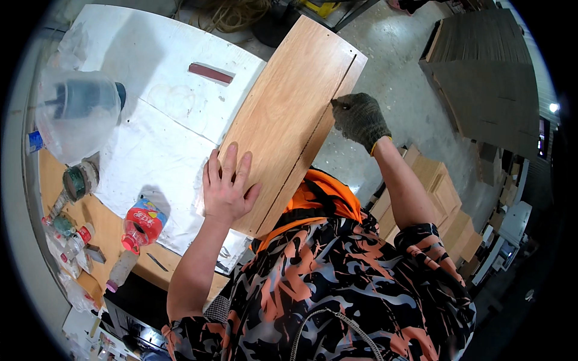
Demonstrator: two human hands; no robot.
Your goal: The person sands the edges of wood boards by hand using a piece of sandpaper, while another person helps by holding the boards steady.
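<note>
Spread flat, not gripping, the bare left hand (pixel 226 197) rests on a grooved wooden board (pixel 277 114) overhanging the white-covered table (pixel 174 60); the gloved right hand (pixel 362 118) curls at the board's edge, its hold unclear. Pressing the overhang could tip it.

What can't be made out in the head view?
All in the head view:
- Gloved right hand: whether its fingers grip anything; the bulky dark glove hides it.
- Left hand: its palm; hidden by the back of the hand.
- Wooden board: its underside; hidden by its own top face.
- Coil of strands: its full extent; cut off by the upper edge.
</note>
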